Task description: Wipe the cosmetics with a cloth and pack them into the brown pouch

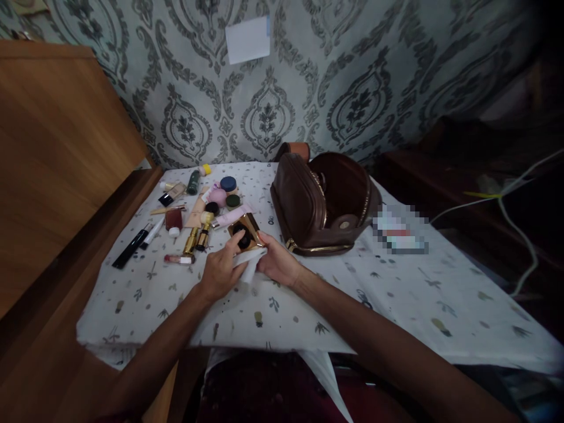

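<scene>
Both my hands are together over the near middle of the table, around a shiny gold compact [252,223] with a dark round area on its face. My right hand [278,259] grips the compact by its right edge. A folded white tissue [250,267] hangs just below it, between the hands. My left hand [220,271] is closed on the tissue, one finger reaching onto the dark area. To the right of the hands stands an open brown leather cosmetic bag [299,205] with a gold zip. A pink tube [232,215] lies just behind the compact.
Makeup items lie to the left: gold lipstick tubes [190,241], a dark red bottle [174,220], a black tube [131,248], a blue-lidded jar [228,184]. A wooden cabinet [66,147] borders the left side. A pixelated object [400,230] lies right of the bag; a white cable [524,229] hangs beyond.
</scene>
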Demonstrator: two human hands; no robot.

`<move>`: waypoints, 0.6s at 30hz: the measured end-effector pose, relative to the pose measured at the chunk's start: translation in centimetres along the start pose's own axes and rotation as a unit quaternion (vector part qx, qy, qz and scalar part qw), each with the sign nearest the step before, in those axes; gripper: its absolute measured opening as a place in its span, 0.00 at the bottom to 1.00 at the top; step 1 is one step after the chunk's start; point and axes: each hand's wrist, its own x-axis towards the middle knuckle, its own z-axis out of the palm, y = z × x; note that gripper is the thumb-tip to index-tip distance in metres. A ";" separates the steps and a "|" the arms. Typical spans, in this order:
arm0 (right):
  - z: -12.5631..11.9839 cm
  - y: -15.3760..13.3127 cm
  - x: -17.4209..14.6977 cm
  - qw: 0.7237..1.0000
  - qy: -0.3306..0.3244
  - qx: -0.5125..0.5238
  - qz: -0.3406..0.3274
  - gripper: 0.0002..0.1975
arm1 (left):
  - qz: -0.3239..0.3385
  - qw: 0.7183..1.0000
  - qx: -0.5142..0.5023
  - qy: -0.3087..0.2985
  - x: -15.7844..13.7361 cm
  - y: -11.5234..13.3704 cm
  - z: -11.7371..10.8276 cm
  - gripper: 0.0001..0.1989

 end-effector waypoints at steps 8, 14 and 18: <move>-0.5 -0.2 0.3 0.999 -0.011 0.027 -0.027 0.17 | 0.011 0.999 0.004 -0.046 0.7 -0.6 -1.1 0.24; -0.6 0.2 0.4 1.000 -0.003 0.002 -0.008 0.18 | 0.063 0.994 -0.080 0.029 1.1 0.5 -1.8 0.17; -0.6 0.9 0.5 0.997 -0.026 -0.076 -0.013 0.17 | 0.103 0.990 -0.063 0.074 0.8 1.1 -1.4 0.16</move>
